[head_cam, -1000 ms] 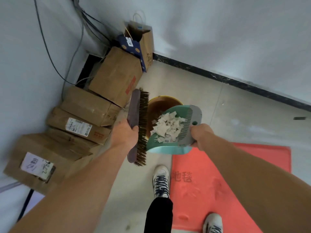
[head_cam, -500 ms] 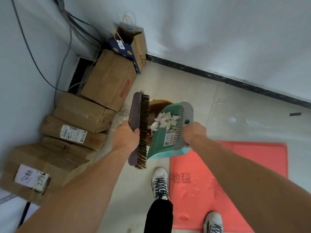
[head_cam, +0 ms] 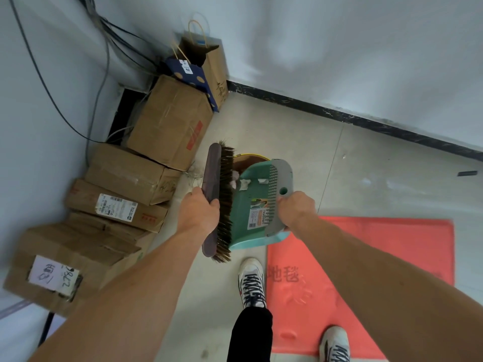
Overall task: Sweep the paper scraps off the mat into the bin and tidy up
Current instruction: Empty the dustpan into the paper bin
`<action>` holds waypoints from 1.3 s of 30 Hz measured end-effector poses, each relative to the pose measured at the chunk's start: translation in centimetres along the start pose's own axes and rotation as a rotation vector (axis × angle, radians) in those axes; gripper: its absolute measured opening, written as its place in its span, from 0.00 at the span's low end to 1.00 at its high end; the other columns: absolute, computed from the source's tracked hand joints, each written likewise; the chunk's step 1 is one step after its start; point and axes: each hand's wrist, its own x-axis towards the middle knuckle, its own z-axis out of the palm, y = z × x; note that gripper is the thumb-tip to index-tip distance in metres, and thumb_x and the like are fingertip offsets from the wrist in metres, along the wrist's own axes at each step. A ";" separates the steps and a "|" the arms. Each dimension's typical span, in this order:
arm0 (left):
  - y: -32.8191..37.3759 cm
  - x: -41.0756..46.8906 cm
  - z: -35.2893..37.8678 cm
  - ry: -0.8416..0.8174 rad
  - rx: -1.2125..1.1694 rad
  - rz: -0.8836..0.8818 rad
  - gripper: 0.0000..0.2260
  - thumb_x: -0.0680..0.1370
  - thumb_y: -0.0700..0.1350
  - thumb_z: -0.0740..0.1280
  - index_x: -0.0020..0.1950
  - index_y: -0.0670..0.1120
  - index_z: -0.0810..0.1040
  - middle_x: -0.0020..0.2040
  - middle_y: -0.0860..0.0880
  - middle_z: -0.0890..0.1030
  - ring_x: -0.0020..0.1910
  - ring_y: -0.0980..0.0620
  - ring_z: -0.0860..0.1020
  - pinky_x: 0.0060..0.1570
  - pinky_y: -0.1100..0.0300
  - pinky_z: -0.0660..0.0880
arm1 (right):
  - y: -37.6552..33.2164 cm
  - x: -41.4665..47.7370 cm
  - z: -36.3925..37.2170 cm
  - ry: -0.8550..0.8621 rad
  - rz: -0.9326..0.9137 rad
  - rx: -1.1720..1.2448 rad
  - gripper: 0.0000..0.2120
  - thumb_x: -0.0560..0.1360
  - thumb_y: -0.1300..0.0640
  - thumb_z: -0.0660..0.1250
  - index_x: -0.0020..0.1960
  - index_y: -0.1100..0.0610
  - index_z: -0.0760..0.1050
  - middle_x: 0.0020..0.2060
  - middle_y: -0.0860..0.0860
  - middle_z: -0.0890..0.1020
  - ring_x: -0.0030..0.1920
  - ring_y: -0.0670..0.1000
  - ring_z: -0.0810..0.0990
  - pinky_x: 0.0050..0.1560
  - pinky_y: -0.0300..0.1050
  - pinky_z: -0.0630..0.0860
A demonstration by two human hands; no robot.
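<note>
Concrete floor [head_cam: 366,165] in a room corner, bounded at the back by a dark skirting strip [head_cam: 366,121] under a white wall. At far left, cardboard boxes [head_cam: 162,126] are stacked along the side wall, with a paper bag [head_cam: 214,66] in the corner behind them; they close that side right up to the bin [head_cam: 247,163]. Next I see the left hand [head_cam: 198,212], arm extended, fingers wrapped round a brush [head_cam: 212,176] held on end with bristles facing right. The bristles are beside or touching the dustpan [head_cam: 245,218], I cannot tell which. Behind them the bin shows only a yellow rim and brown inside. The green dustpan is tipped steeply over it, mouth downward; a few paper scraps [head_cam: 244,184] sit near its lip. The right hand [head_cam: 296,210] grips its grey handle end. Rightmost lies the red mat [head_cam: 379,257], its left edge beside one shoe [head_cam: 252,280] — a wide band of floor separates mat from skirting.
</note>
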 end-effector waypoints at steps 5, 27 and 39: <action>0.3 0.2 -0.2 0.007 0.018 0.005 0.13 0.78 0.50 0.63 0.57 0.43 0.72 0.51 0.44 0.76 0.48 0.45 0.76 0.46 0.52 0.75 | -0.1 -0.2 0.1 0.008 -0.008 -0.002 0.10 0.81 0.54 0.61 0.52 0.61 0.74 0.46 0.58 0.82 0.44 0.59 0.84 0.44 0.53 0.84; -0.1 -0.5 -0.9 0.009 0.071 0.020 0.14 0.76 0.51 0.65 0.56 0.44 0.72 0.50 0.44 0.77 0.48 0.45 0.77 0.44 0.52 0.77 | 0.8 -0.9 -1.0 -0.013 -0.042 0.011 0.05 0.81 0.55 0.62 0.49 0.57 0.71 0.47 0.56 0.80 0.45 0.58 0.82 0.44 0.57 0.84; 3.3 -8.0 -5.5 0.019 -0.007 0.109 0.11 0.75 0.52 0.67 0.53 0.48 0.73 0.46 0.49 0.78 0.46 0.48 0.79 0.45 0.53 0.77 | 2.0 -9.0 -6.4 -0.002 -0.204 -0.029 0.10 0.80 0.55 0.59 0.56 0.59 0.74 0.51 0.56 0.80 0.50 0.58 0.81 0.50 0.57 0.82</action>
